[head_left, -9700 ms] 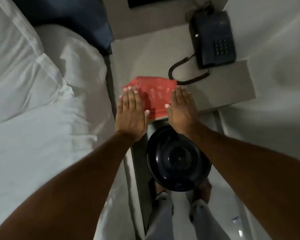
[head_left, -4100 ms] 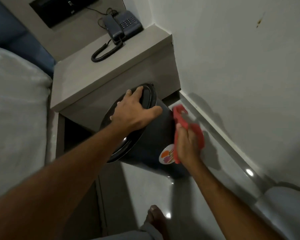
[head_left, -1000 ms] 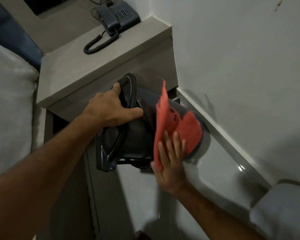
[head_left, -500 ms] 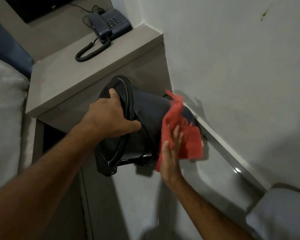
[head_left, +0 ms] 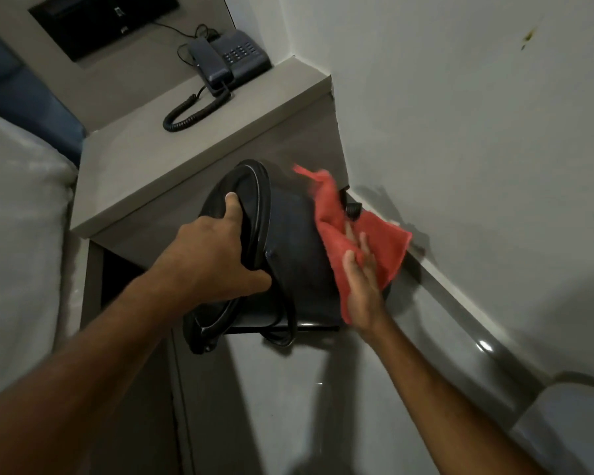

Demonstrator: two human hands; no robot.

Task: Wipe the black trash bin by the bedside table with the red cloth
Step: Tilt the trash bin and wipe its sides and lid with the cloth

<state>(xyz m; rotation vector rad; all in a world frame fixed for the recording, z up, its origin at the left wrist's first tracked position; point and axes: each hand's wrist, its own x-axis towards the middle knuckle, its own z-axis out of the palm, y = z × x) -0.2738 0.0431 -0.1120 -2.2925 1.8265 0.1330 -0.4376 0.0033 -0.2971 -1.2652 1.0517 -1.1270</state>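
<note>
Beside the desk (head_left: 199, 159), the left hand (head_left: 216, 258) is gripping the tipped black trash bin (head_left: 288, 255) by its rim while the right hand (head_left: 362, 286), fingers spread, is pressing the red cloth (head_left: 367, 241) to its base end, so wiping looks midway.

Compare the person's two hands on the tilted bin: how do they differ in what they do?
The left hand clamps the black bin at its rim, while the right hand lies flat with fingers stretched. The left touches the bin directly; the right presses the red cloth against the bin's lower part. Both bear on the same bin.
</note>
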